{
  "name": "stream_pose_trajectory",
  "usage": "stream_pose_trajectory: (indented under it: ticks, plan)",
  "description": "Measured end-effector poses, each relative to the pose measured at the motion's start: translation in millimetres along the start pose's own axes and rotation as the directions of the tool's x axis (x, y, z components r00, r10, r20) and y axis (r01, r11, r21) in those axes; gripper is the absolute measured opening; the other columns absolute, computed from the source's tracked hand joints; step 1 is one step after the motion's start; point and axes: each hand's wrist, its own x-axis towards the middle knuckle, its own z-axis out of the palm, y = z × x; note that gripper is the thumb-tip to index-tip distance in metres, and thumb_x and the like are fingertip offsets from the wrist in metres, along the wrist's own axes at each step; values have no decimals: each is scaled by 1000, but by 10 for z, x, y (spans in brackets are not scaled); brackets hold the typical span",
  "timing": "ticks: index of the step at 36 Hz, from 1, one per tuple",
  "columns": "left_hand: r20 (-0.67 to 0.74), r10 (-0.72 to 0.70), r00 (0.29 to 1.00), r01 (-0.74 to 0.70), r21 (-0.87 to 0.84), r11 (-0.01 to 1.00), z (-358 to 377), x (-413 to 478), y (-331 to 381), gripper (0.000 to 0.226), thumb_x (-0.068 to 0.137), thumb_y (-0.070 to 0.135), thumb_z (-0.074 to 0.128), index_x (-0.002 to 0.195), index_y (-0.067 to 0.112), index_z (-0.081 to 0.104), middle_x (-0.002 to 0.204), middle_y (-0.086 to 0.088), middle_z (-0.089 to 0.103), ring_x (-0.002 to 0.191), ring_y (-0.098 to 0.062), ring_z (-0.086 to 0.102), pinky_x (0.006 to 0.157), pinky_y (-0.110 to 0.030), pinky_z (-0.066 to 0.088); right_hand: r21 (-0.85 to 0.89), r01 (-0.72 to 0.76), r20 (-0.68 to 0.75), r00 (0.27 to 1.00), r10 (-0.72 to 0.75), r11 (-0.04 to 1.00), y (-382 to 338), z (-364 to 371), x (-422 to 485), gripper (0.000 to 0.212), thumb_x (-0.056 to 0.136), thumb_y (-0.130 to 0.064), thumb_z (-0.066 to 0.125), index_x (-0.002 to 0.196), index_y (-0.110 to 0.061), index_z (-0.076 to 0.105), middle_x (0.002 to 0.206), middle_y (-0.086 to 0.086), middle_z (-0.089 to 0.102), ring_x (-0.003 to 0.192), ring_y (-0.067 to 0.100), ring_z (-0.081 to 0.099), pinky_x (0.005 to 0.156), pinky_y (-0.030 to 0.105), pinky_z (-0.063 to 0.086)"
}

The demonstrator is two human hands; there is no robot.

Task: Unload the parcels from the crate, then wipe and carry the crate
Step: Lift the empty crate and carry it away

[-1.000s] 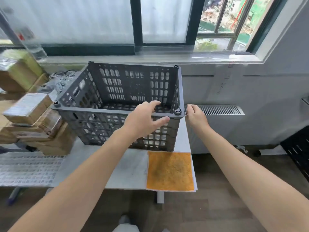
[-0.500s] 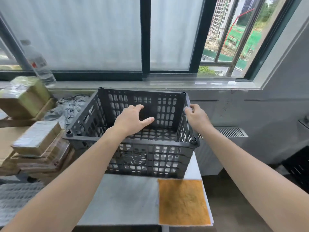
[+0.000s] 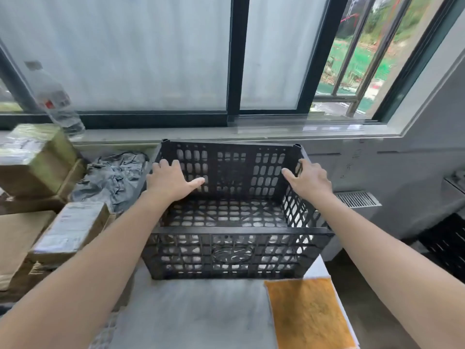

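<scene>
Left grip: my left hand (image 3: 173, 181) holds the top edge of the crate's left wall, fingers hooked over the outside and thumb splayed inward.
Right grip: my right hand (image 3: 310, 182) takes the right wall the same way, with the thumb pointing in.
Crate: the black slatted plastic crate (image 3: 231, 255) stands on the grey table (image 3: 188, 313), with nothing inside it that I can see.
Stage: the unloading looks done and I judge this to be the hold for the lift. I cannot tell whether the crate has been wiped.
Risk, grip: both holds sit toward the far end of the walls, so the near end may dip and the rims may twist out of my fingers.
Risk, snag: a tilted lift could drag the near base across the orange cloth (image 3: 309, 313) at 5 o'clock and pull it off the table corner.
Risk, left side: at 9 o'clock a crumpled grey poly bag (image 3: 113, 177) lies just beside my left fingers, and swinging that way would knock it.
Parcels: taped cardboard parcels (image 3: 70, 227) are stacked from 8 to 10 o'clock and close off the left.
Sill: a clear water bottle (image 3: 57, 102) stands at 10 o'clock, so I must not lift forward.
Way out: the right side, from 3 to 4 o'clock, looks the freest.
</scene>
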Motion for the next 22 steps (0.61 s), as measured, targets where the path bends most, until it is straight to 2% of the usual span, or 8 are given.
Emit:
stream_pose_trajectory:
  ticks: [4, 8, 13, 16, 22]
  plan:
    - [46, -115, 992, 115, 7, 993, 126, 136, -194, 106, 78, 82, 47, 147, 3, 27, 148, -22, 36, 136, -38, 36, 104, -48, 39, -114, -97, -6, 995, 97, 989, 122, 33, 26, 79, 90, -68, 44, 148, -15, 31, 138, 17, 44, 128, 36, 41, 100, 53, 41]
    - [17, -142, 990, 140, 78, 987, 158, 218, -248, 106, 80, 80, 47, 148, 2, 25, 147, -22, 37, 134, -38, 37, 103, -47, 38, -134, -166, 15, 985, 169, 977, 246, 77, 105, 83, 89, -69, 46, 148, -12, 28, 140, 20, 42, 125, 38, 44, 93, 49, 45]
    - [94, -199, 976, 194, 53, 979, 209, 328, -344, 105, 82, 76, 51, 152, 4, 18, 155, -24, 24, 139, -43, 30, 104, -52, 37, -154, -206, 30, 977, 212, 966, 273, 148, 168, 87, 88, -69, 47, 147, -9, 28, 138, 19, 44, 119, 38, 51, 87, 46, 48]
    - [94, -187, 978, 182, 57, 982, 279, 340, -372, 97, 86, 69, 54, 151, 5, 21, 156, -25, 18, 140, -45, 27, 107, -52, 35, -161, -192, 39, 979, 200, 968, 226, 219, 176, 84, 89, -67, 47, 147, -9, 28, 137, 20, 43, 119, 38, 50, 90, 47, 48]
    - [39, -162, 986, 158, 99, 983, 365, 315, -388, 80, 90, 59, 56, 144, 7, 30, 153, -27, 21, 138, -45, 29, 106, -49, 36, -177, -173, 29, 983, 181, 969, 244, 282, 175, 77, 93, -59, 50, 147, -10, 26, 134, 20, 41, 119, 38, 49, 89, 47, 47]
